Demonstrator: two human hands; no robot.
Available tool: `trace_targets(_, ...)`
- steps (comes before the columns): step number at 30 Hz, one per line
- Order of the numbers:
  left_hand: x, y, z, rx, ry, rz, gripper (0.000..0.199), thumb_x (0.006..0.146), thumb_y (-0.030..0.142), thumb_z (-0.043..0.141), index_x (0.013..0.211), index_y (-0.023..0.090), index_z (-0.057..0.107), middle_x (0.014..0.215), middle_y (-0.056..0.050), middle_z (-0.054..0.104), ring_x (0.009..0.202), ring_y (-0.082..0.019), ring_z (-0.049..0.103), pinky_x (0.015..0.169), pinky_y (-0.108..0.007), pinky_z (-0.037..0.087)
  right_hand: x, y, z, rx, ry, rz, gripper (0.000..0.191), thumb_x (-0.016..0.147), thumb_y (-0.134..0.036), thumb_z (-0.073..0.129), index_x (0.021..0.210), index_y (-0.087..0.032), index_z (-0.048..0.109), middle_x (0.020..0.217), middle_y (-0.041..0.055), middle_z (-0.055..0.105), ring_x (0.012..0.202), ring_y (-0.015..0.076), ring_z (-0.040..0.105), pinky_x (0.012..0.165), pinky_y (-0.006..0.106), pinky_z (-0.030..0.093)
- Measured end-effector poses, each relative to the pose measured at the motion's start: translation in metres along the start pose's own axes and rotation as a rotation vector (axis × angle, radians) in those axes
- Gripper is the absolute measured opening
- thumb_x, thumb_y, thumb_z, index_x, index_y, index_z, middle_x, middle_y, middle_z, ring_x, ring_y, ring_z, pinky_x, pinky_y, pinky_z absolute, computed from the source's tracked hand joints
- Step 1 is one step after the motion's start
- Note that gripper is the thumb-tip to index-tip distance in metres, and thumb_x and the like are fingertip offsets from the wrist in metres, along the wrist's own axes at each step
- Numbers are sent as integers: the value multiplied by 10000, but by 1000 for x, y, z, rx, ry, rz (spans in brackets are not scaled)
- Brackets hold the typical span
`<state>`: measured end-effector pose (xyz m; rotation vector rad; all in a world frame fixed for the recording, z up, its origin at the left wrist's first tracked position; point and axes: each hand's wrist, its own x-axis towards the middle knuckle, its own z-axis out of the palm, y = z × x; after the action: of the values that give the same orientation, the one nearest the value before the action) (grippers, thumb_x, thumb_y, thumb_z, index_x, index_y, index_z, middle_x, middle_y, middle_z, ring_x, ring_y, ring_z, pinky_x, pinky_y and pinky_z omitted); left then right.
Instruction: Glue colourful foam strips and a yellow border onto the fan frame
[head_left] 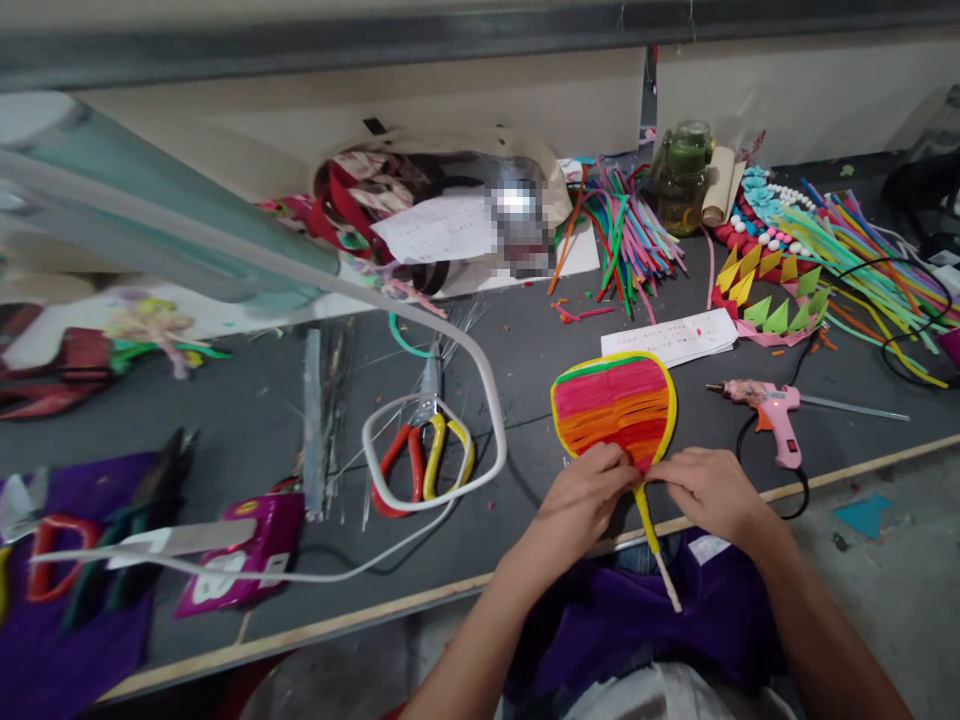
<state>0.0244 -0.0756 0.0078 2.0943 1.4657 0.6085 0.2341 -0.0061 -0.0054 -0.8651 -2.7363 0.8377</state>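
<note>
A hand fan point(615, 405) lies at the table's front edge, its face striped in green, pink, orange and red inside a fuzzy yellow rim. Its handle, wrapped yellow with a pale bare end, slants down past the edge over my lap. My left hand point(589, 490) lies across the lower face with its fingers bent and pressed together near the handle's top. From the other side, my right hand point(705, 490) pinches at the point where rim and handle meet. The fingertips of both hands partly hide that joint.
A pink glue gun point(772, 410) lies to the right, its cord trailing off the edge. Pliers point(424, 450) with red and yellow grips lie left of the fan beside a white looped cable point(495, 400). Pipe cleaners point(630, 235), a paper strip point(671, 340) and a green-lidded bottle point(684, 180) stand behind.
</note>
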Motion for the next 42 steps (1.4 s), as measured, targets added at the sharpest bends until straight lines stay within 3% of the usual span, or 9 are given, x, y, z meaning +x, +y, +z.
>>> trace_targets(12,-6,-6,-7,-2,11,-2,248,976,109,442,935,182,676,906,-47,614,831,-156,563,722,-242,449,0,4,1,15,13,-17,372,916,-112,469,1134,-268,728,914,8,757,843,185,658,746,287,401)
trace_targets(19,-7,-8,-2,183,18,99,321,936,41,421,978,195,699,900,-51,623,824,-168,552,727,-267,449,1,2,0,-6,-12,-8,372,919,-121,487,1146,-286,730,914,6,756,852,191,656,744,287,403)
trace_targets(27,-15,-13,-6,130,73,112,236,1010,155,443,1029,187,676,931,-52,658,845,-159,584,752,-259,470,0,3,0,13,-1,-16,379,917,-111,472,1145,-271,729,917,9,758,849,183,656,755,280,408)
trace_targets(32,-13,-9,0,106,87,166,257,1001,125,438,1056,183,682,941,-59,665,868,-170,576,779,-277,472,-1,5,1,33,21,-22,365,914,-114,477,1124,-269,732,919,9,763,842,179,657,741,276,401)
trace_targets(42,-10,-5,2,202,83,135,277,988,99,429,991,184,693,911,-56,659,827,-168,575,749,-274,472,-1,6,-1,68,4,-20,364,910,-116,481,1114,-274,738,919,13,762,857,173,661,750,268,413)
